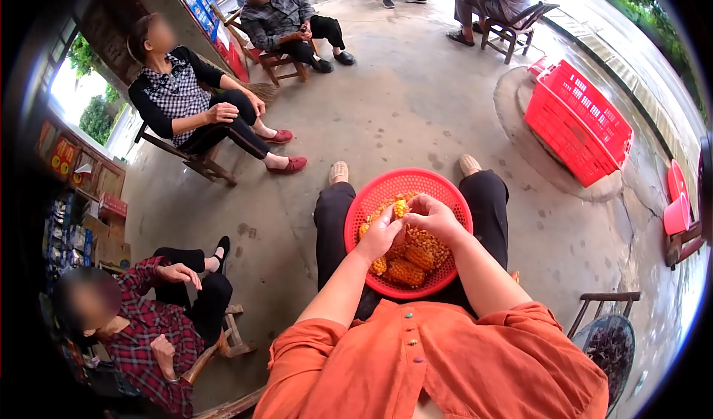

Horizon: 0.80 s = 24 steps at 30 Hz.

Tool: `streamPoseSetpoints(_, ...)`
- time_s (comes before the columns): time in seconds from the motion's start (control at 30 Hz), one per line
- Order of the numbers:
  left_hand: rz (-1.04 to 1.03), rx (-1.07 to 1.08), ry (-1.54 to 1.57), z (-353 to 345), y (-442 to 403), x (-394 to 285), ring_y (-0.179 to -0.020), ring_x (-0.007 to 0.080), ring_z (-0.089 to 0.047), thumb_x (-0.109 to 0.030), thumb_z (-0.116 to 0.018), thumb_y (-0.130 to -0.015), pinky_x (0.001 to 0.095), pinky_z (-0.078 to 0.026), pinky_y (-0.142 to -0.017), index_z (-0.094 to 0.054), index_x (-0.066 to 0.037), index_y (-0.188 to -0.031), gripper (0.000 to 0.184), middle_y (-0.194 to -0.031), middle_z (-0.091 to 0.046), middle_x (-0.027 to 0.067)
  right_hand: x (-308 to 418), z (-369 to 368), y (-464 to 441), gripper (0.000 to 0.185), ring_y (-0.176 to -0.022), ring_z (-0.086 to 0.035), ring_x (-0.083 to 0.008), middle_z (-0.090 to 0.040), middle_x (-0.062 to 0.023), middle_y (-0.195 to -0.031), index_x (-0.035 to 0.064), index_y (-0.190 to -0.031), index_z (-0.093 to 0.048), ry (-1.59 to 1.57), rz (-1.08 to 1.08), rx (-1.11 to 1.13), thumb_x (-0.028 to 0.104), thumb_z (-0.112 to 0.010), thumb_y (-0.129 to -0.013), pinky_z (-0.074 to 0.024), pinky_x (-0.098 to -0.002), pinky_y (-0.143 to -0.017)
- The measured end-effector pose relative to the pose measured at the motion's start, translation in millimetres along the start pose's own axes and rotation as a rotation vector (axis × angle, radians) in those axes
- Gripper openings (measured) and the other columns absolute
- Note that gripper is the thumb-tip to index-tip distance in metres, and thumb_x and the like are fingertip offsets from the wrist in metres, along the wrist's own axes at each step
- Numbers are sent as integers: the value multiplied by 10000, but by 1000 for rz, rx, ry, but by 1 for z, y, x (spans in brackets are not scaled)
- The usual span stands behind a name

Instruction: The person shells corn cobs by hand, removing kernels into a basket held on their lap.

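A red plastic colander basket (438,184) rests on my lap between my knees. Loose yellow corn kernels (432,245) and several corn cobs (406,272) lie inside it. Above the basket, my left hand (381,233) is closed around an ear of corn (401,208), whose yellow end sticks up past the fingers. From the other side my right hand (435,218) presses its curled fingers against the same ear. The lower part of that ear is hidden by my hands.
Red plastic crates (579,122) stand on the concrete floor to the right. A wheelbarrow-like metal tray (605,352) with dark contents is at lower right. People sit on wooden chairs (212,168) at left and ahead. Shelves of packaged goods (70,226) line the left side.
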State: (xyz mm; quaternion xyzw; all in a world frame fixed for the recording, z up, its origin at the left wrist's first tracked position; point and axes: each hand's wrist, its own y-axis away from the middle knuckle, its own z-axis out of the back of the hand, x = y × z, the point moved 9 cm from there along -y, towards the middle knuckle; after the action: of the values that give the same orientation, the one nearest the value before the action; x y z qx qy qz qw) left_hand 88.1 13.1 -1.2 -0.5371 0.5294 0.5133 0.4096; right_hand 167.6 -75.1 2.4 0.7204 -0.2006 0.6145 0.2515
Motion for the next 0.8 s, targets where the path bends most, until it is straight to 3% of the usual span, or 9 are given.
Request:
streamPoseSetpoints(0.17, 57, 72, 34, -1, 0, 11, -1193, 107, -472, -72, -441, -984, 260, -387, -1013, -346, 0, -1429, 462, -1314, -490, 51, -10, 2, -1, 264, -938, -590, -103, -608, -25, -992, 8, -1095, -564, 47, -46, -19, 83, -679, -869, -493, -260, -840)
streamPoseSetpoints(0.23, 96, 101, 88, -5, 0, 13, -1203, 111, -471, -55, -451, -974, 266, -388, -1018, -332, -2, -1442, 485, -1321, -490, 53, -7, 5, 0, 205, -817, -581, -95, -612, -19, -877, 9, -1024, -584, 80, 23, -69, 70, -651, -840, -492, -251, -739)
streamPoseSetpoints(0.47, 79, 106, 105, -9, 0, 9, -1213, 127, -479, -32, -461, -965, 277, -389, -1029, -322, -2, -1448, 504, -1349, -488, 66, -7, 10, -2, 217, -823, -567, -107, -593, -29, -841, -2, -992, -587, 183, 31, -106, 66, -623, -789, -488, -273, -720)
streamPoseSetpoints(0.57, 89, 105, 128, -8, 0, 11, -1233, 137, -471, -46, -478, -960, 293, -381, -1044, -315, -4, -1455, 523, -1366, -480, 71, -9, 8, -2, 217, -840, -573, -120, -600, -38, -891, 12, -1010, -566, 214, 13, -80, -1, -566, -793, -484, -262, -764)
streamPoseSetpoints(0.63, 130, 197, 241, -14, 2, 8, -1247, 148, -466, -62, -493, -954, 305, -372, -1054, -319, -9, -1457, 535, -1377, -472, 72, 6, 7, 4, 220, -825, -610, -193, -627, -99, -854, 14, -996, -574, 549, 53, -160, 2, -562, -777, -496, -302, -760)
streamPoseSetpoints(0.67, 100, 160, 163, -11, 3, 8, -1243, 157, -472, -73, -497, -951, 314, -369, -1057, -342, -12, -1444, 521, -1363, -483, 71, 4, 7, 4, 235, -838, -636, -266, -643, -157, -852, 17, -1000, -583, 585, 29, -184, 10, -557, -766, -505, -337, -771)
streamPoseSetpoints(0.73, 110, 85, 219, -2, 0, 18, -1228, 160, -482, -64, -502, -948, 314, -368, -1055, -364, -18, -1429, 502, -1341, -497, 69, 7, 7, 4, 249, -884, -658, -325, -667, -184, -897, 46, -1029, -598, 580, 56, -194, 81, -577, -784, -509, -375, -795)
streamPoseSetpoints(0.8, 65, 44, 262, -2, 1, 4, -1210, 156, -493, -53, -527, -938, 313, -384, -1041, -386, -28, -1409, 492, -1313, -512, 62, 10, 6, 5, 254, -866, -664, -272, -678, -137, -893, 37, -1030, -607, 553, 98, -177, 86, -585, -782, -513, -351, -793)
